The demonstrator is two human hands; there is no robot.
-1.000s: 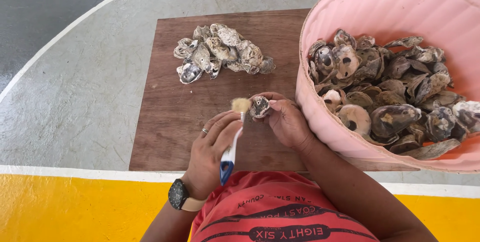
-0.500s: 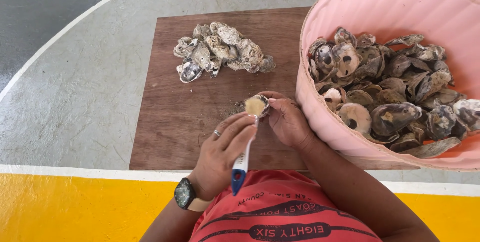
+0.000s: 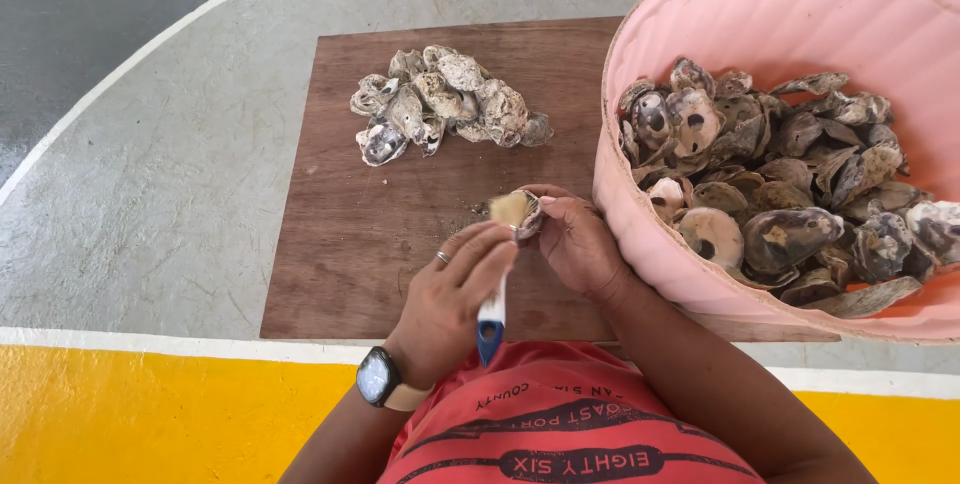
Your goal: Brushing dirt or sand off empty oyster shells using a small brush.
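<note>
The left hand (image 3: 455, 294) pinches a small brush (image 3: 497, 274) with a white and blue handle, its pale bristles laid on the shell (image 3: 526, 216); the right hand (image 3: 578, 244) has its grip pressed around that shell, just above the near middle of the board (image 3: 340, 244); to do this well, I judge, the shell should stay cupped firm with its face turned to the bristles, the strokes short and light so grit falls on the board; a pile of shells (image 3: 445, 106) lies at the board's far side; a pink tub (image 3: 800, 24) full of shells stands at the board's right edge; against half a second ago the brush head sits a touch left of the shell, the left fingers more curled over the handle; pile and tub are unmoved.
</note>
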